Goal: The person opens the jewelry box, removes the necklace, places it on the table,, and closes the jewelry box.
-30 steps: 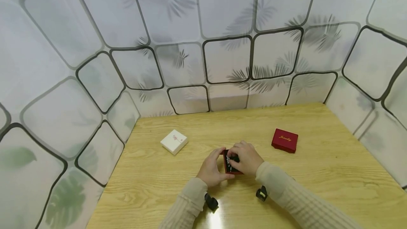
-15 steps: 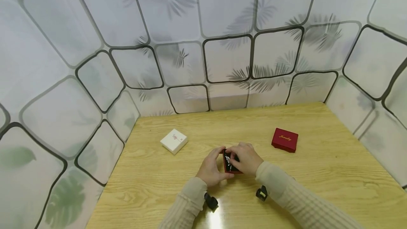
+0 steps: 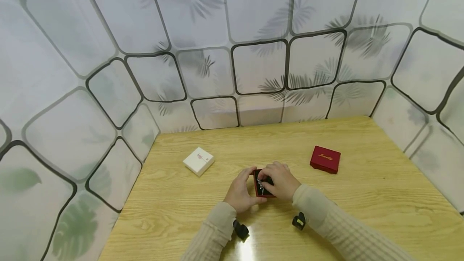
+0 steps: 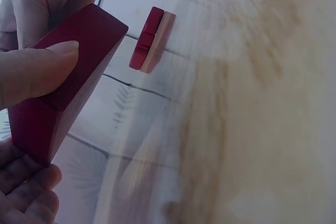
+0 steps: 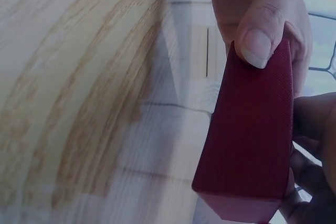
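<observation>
In the head view my left hand [image 3: 240, 196] grips a small red jewellery box [image 3: 271, 196] at its left side, thumb at the near edge and fingers at the far corner. The box has a black lining and no lid on it. Inside lies a silvery piece of jewellery [image 3: 259, 183], too small to name. My right hand [image 3: 282, 181] reaches over the box, its thumb and fingers pinching at this piece. The left wrist view shows my thumb pressed on the red box wall [image 4: 79, 72]. In the right wrist view, the jewellery is hidden behind the box [image 5: 247, 140].
A red lid-like box [image 3: 325, 159] with gold lettering lies at the back right of the wooden table [image 3: 163, 212]. To the back left is a white box [image 3: 198, 161] with pink print. A patterned curtain [image 3: 217, 71] surrounds the table's back and sides.
My right fingertips shift slightly over the silvery piece, baring more of it half a second ago than now. The left hand keeps its hold on the red box.
</observation>
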### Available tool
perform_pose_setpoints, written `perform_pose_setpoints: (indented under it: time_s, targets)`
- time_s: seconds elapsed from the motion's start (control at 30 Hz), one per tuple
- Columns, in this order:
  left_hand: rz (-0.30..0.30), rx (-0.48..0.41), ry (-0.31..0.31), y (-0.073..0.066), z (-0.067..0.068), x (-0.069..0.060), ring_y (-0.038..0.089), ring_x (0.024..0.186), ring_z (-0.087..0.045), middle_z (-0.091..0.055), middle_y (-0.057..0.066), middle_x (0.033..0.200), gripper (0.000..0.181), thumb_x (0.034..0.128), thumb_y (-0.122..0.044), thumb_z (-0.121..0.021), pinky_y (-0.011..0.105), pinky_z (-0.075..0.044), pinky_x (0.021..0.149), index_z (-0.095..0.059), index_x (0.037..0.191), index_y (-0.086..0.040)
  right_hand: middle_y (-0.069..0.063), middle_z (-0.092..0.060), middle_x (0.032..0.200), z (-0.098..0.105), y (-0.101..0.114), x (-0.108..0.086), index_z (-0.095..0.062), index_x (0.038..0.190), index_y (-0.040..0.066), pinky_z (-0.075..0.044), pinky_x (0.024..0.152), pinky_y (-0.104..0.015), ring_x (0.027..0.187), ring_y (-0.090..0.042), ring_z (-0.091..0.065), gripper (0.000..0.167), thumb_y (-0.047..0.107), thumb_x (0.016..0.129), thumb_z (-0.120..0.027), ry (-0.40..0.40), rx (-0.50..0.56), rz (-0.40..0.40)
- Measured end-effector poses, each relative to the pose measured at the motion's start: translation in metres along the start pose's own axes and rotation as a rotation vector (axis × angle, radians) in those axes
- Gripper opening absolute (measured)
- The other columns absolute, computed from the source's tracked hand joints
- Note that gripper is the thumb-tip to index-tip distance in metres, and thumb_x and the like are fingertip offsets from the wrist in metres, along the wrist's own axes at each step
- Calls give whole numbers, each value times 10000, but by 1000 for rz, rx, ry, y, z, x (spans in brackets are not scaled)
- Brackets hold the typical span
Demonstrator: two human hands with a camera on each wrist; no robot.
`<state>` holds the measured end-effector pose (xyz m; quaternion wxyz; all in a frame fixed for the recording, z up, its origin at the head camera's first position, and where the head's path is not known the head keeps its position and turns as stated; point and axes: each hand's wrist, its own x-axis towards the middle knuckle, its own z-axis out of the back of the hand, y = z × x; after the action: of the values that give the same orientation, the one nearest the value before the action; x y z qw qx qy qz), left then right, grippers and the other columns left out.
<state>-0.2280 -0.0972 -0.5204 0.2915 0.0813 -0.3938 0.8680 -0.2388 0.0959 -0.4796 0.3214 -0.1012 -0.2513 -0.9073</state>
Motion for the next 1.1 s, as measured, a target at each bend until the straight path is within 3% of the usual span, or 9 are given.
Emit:
perform_pose_setpoints:
  time_s: [0.3,0.5,0.7,0.87,1.1]
  targets:
    - [7,1,-6,0,0,0,177,1244,-478,-490,11,1361,963,697,-355,-863,386,-405,1035,-342,1464,-94,173,-596,788,1,1,-1,-632,834,239,-381,765,-407,771,-111,-498,204,112,796,-787,-16,59,-2]
    - [25,-13,-10,0,0,0,174,1243,-476,-494,9,1355,963,689,-340,-874,390,-400,1039,-350,1460,-98,151,-585,792,2,2,-2,-649,955,161,-379,792,-418,773,-91,-502,168,106,828,-745,-17,89,-4]
    - [53,-4,-11,0,0,-2,179,1241,-478,-495,17,1359,966,694,-371,-865,396,-403,1034,-349,1467,-105,143,-582,806,0,-5,-7,-664,1075,105,-438,856,-454,792,-84,-514,245,75,838,-720,-81,99,16]
    - [58,6,-20,0,0,-3,189,1242,-480,-500,26,1357,973,696,-377,-864,400,-407,1029,-345,1469,-95,87,-640,866,-1,-9,-11,-699,995,124,-463,762,-381,810,-105,-510,173,66,835,-728,-119,70,34]
    - [46,21,-22,0,1,-1,191,1242,-479,-495,27,1359,975,698,-364,-866,403,-411,1026,-337,1471,-92,91,-619,867,1,-11,-10,-689,949,148,-456,694,-298,800,-94,-468,130,67,852,-719,-101,79,36]
